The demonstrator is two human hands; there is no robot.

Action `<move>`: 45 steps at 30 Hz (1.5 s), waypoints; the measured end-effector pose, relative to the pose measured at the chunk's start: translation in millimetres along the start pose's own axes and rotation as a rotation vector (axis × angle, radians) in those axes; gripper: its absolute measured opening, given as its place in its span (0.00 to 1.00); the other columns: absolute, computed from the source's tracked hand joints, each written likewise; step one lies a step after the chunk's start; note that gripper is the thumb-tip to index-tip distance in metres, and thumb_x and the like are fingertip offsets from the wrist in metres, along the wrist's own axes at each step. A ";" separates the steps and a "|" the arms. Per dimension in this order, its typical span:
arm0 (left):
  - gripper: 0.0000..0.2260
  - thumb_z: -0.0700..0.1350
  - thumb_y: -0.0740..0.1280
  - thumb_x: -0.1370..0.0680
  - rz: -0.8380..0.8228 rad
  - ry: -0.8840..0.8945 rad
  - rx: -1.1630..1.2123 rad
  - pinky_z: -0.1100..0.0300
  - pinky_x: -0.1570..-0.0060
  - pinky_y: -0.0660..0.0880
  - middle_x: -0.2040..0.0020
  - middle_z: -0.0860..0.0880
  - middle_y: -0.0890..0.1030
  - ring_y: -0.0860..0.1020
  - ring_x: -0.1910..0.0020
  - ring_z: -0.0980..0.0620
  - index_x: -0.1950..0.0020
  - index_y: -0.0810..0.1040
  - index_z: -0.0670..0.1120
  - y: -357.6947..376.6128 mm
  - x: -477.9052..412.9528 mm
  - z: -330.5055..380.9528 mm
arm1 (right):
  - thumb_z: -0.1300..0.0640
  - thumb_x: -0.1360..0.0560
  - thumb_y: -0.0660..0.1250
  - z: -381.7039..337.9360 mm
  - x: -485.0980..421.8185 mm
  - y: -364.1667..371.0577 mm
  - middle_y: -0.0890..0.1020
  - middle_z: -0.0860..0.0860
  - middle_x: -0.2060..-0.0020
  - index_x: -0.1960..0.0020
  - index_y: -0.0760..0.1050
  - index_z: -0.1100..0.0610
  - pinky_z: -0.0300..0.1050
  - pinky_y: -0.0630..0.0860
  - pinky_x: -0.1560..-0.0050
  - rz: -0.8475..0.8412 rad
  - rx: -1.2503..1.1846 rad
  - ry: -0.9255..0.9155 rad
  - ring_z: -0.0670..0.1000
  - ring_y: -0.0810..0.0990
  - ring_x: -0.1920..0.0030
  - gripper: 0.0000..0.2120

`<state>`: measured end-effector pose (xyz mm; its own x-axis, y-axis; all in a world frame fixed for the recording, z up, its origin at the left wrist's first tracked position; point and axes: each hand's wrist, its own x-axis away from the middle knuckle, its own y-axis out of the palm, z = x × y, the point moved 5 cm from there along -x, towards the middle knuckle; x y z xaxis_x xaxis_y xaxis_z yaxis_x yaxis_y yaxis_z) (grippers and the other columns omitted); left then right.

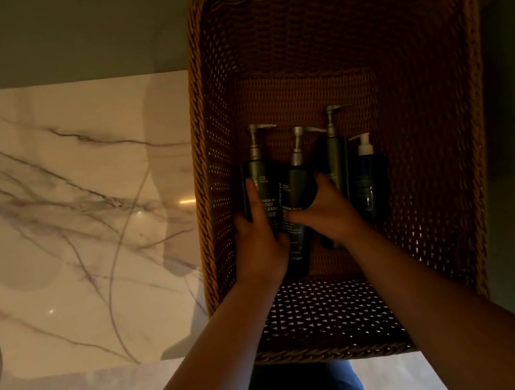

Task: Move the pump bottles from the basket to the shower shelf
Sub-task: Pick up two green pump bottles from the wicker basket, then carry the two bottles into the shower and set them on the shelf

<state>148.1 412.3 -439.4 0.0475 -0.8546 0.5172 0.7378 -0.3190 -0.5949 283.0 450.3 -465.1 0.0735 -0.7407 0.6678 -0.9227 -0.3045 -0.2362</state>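
- A pale marble surface point(82, 218) with dark veins lies well to the left of both hands, outside the basket.
- The brown wicker basket point(466, 102) surrounds both hands; its near wall sits under the forearms.
- The left hand point(260, 240) reaches down into the basket and is wrapped around the leftmost dark pump bottle point(255, 175), thumb lying up its front, fingers closed around its left side.
- That bottle's silver pump points away beyond the left fingertips; white lettering shows just right of the thumb.
- The second dark pump bottle point(297, 183) lies between the two hands, touching the first.
- The right hand point(323, 209) is clamped on this second bottle, fingers curled over its middle.
- A third dark pump bottle point(336, 155) lies just right of the right hand, partly hidden by it.
- A smaller dark bottle with a white pump point(365, 177) rests farthest right, beside the third, apart from both hands.
- All four bottles lie on the basket floor.
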 end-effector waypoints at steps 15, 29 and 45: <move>0.43 0.48 0.65 0.25 -0.092 0.230 0.221 0.54 0.48 0.71 0.31 0.48 0.63 0.72 0.42 0.53 0.30 0.34 0.69 -112.7 104.5 112.1 | 0.56 0.40 0.80 -112.1 129.9 -71.3 0.82 0.47 0.47 0.45 0.77 0.45 0.45 0.75 0.46 -0.046 -0.138 -0.098 0.46 0.80 0.46 0.26; 0.45 0.44 0.67 0.26 0.072 0.394 0.308 0.72 0.50 0.71 0.34 0.56 0.67 0.69 0.42 0.70 0.28 0.36 0.69 -218.7 216.9 169.8 | 0.47 0.40 0.74 -222.4 257.4 -64.7 0.84 0.37 0.56 0.48 0.76 0.47 0.31 0.76 0.63 -0.024 -0.292 -0.344 0.40 0.83 0.56 0.21; 0.42 0.49 0.68 0.25 -0.158 0.593 0.364 0.59 0.41 0.68 0.30 0.64 0.62 0.65 0.36 0.70 0.30 0.38 0.71 -288.5 281.6 151.0 | 0.37 0.45 0.78 -251.4 363.7 1.0 0.85 0.49 0.51 0.46 0.77 0.44 0.48 0.80 0.55 0.272 -0.502 -0.384 0.50 0.84 0.51 0.30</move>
<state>50.3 325.5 -29.2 -0.3763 -0.9214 0.0972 0.8886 -0.3887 -0.2436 213.7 331.1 -45.1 -0.1419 -0.9397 0.3113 -0.9841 0.1679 0.0581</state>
